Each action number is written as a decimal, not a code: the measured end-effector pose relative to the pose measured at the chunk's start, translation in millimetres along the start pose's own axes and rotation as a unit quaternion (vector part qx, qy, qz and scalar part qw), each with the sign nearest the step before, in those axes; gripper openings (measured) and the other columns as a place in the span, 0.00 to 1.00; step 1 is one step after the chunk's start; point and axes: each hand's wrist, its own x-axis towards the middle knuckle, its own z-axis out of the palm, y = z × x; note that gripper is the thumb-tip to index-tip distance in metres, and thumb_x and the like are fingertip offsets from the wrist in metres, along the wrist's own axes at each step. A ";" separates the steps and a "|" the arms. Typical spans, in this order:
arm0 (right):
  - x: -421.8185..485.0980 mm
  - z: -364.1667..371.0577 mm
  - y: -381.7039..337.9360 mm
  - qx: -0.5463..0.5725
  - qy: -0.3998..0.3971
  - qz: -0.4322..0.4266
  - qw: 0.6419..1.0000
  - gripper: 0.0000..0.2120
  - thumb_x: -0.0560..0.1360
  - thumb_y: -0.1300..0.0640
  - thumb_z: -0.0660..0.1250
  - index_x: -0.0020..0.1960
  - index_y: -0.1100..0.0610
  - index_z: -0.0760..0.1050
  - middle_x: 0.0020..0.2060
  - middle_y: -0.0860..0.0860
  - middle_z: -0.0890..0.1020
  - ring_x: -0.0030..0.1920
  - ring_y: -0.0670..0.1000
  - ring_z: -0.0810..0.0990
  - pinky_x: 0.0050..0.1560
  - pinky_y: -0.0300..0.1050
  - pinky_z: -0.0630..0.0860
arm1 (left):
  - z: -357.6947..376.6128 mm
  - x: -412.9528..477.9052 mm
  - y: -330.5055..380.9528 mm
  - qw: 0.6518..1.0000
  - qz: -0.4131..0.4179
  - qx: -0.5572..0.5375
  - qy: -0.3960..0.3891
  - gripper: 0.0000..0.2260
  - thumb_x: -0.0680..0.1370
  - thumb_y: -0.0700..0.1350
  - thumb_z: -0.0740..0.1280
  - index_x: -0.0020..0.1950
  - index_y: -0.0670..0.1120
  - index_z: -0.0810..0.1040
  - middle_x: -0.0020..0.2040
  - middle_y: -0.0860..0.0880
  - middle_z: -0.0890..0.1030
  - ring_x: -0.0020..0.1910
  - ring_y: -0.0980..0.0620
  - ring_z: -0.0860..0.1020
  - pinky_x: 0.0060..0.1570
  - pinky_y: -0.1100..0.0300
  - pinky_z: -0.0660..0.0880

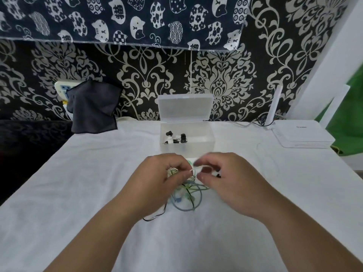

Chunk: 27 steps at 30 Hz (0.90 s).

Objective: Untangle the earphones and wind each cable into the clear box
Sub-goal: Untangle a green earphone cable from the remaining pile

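Before the clear box [204, 149], left hand [157, 185] and right hand [229, 185] pinch one white cable [196, 169]

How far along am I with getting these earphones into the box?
Partly done. The clear box stands open with a few black and white pieces already inside. In hand: the left hand and right hand pinch a white cable over the tangle of green, blue and black cables on the table. Left: separating that tangle and winding each cable in.
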 end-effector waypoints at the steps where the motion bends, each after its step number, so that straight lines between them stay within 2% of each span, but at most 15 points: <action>1: 1.2 0.2 -0.4 0.007 0.015 0.005 1.000 0.05 0.78 0.52 0.69 0.44 0.49 0.81 0.30 0.40 0.78 0.31 0.41 0.73 0.35 0.42 0.70 | 0.2 0.3 -1.9 1.000 0.002 0.007 0.001 0.06 0.77 0.45 0.71 0.41 0.55 0.81 0.41 0.59 0.80 0.43 0.59 0.79 0.44 0.63 0.74; 2: 1.9 -1.3 -1.8 0.026 0.031 0.009 0.999 0.09 0.78 0.52 0.68 0.39 0.51 0.81 0.26 0.45 0.75 0.27 0.44 0.71 0.34 0.46 0.69 | -0.1 0.3 -3.9 1.000 0.000 0.017 -0.003 0.05 0.76 0.45 0.72 0.41 0.55 0.80 0.42 0.59 0.79 0.43 0.58 0.79 0.44 0.63 0.74; 4: 3.0 -7.3 -7.7 0.111 0.058 0.030 0.992 0.12 0.78 0.53 0.67 0.37 0.52 0.83 0.29 0.51 0.79 0.30 0.50 0.75 0.36 0.45 0.72 | -1.6 -1.0 -8.4 0.998 -0.013 0.058 -0.021 0.06 0.73 0.48 0.75 0.45 0.57 0.80 0.44 0.58 0.77 0.44 0.59 0.77 0.45 0.63 0.73; 6: 3.5 -11.3 -9.7 0.205 0.075 0.049 0.975 0.14 0.79 0.55 0.65 0.36 0.53 0.83 0.29 0.48 0.80 0.31 0.46 0.77 0.40 0.41 0.76 | -4.0 -2.1 -13.5 0.993 -0.031 0.105 -0.033 0.10 0.72 0.48 0.76 0.50 0.60 0.79 0.44 0.57 0.75 0.43 0.59 0.76 0.43 0.66 0.72; 8: 4.2 -12.2 -9.5 0.290 0.090 0.072 0.950 0.17 0.80 0.58 0.63 0.34 0.56 0.81 0.27 0.48 0.77 0.31 0.47 0.75 0.44 0.48 0.80 | -8.4 -0.7 -15.5 0.991 -0.050 0.120 -0.013 0.13 0.72 0.48 0.75 0.52 0.62 0.78 0.39 0.56 0.73 0.38 0.58 0.73 0.38 0.67 0.69; 11: 6.1 -16.1 -7.5 0.445 0.101 0.103 0.884 0.20 0.82 0.61 0.57 0.32 0.58 0.72 0.39 0.55 0.84 0.38 0.57 0.83 0.45 0.53 0.81 | -16.6 4.0 -18.1 0.995 -0.076 0.057 0.032 0.13 0.72 0.48 0.76 0.51 0.62 0.78 0.30 0.56 0.67 0.29 0.56 0.66 0.30 0.64 0.64; 14: 4.6 -20.8 -10.5 0.542 0.057 0.111 0.831 0.17 0.82 0.63 0.54 0.34 0.58 0.62 0.51 0.62 0.85 0.49 0.66 0.85 0.50 0.56 0.78 | -23.6 4.1 -17.4 0.996 -0.087 -0.015 0.031 0.11 0.70 0.45 0.78 0.46 0.57 0.78 0.30 0.56 0.64 0.28 0.58 0.63 0.28 0.66 0.63; 17: 3.9 -21.4 -10.9 0.582 0.016 0.105 0.806 0.16 0.82 0.61 0.52 0.35 0.57 0.59 0.53 0.65 0.84 0.53 0.67 0.84 0.51 0.54 0.78 | -23.3 2.3 -17.0 0.996 -0.077 0.018 0.035 0.17 0.68 0.48 0.79 0.38 0.51 0.69 0.32 0.55 0.66 0.28 0.58 0.62 0.28 0.66 0.62; 19: 4.9 -21.5 -8.5 0.592 0.005 0.104 0.799 0.17 0.83 0.59 0.52 0.34 0.57 0.60 0.54 0.66 0.83 0.53 0.67 0.84 0.50 0.53 0.79 | -21.7 1.7 -15.9 0.995 -0.089 -0.004 0.048 0.19 0.71 0.47 0.77 0.36 0.48 0.66 0.30 0.55 0.67 0.27 0.57 0.63 0.27 0.66 0.62; 21: 5.7 -21.5 -5.9 0.593 0.003 0.107 0.798 0.18 0.83 0.58 0.52 0.34 0.57 0.60 0.54 0.66 0.83 0.54 0.67 0.84 0.52 0.54 0.79 | -23.2 1.0 -14.6 0.993 -0.101 -0.046 0.035 0.17 0.73 0.47 0.75 0.35 0.47 0.67 0.27 0.53 0.67 0.26 0.55 0.64 0.27 0.62 0.63; 24: 6.5 -20.0 -4.6 0.581 0.011 0.120 0.805 0.17 0.83 0.58 0.52 0.35 0.58 0.60 0.54 0.66 0.83 0.54 0.68 0.83 0.57 0.59 0.77 | -29.0 -1.6 -5.0 0.988 -0.079 -0.129 0.013 0.15 0.71 0.48 0.77 0.35 0.44 0.73 0.28 0.49 0.69 0.29 0.53 0.66 0.29 0.66 0.66; 26: 7.0 -19.9 -3.7 0.580 0.022 0.127 0.804 0.17 0.83 0.58 0.53 0.35 0.58 0.61 0.54 0.66 0.83 0.54 0.68 0.83 0.58 0.59 0.77 | -30.2 -1.2 1.3 0.979 -0.077 -0.176 0.074 0.21 0.70 0.51 0.74 0.28 0.40 0.69 0.27 0.45 0.63 0.28 0.50 0.62 0.29 0.69 0.64; 27: 7.0 -20.2 -3.5 0.585 0.028 0.128 0.801 0.17 0.83 0.58 0.53 0.36 0.58 0.61 0.54 0.66 0.83 0.54 0.68 0.83 0.58 0.60 0.78 | -31.1 0.1 2.8 0.970 -0.093 -0.179 0.135 0.24 0.72 0.48 0.74 0.26 0.41 0.63 0.26 0.46 0.59 0.27 0.51 0.58 0.26 0.69 0.61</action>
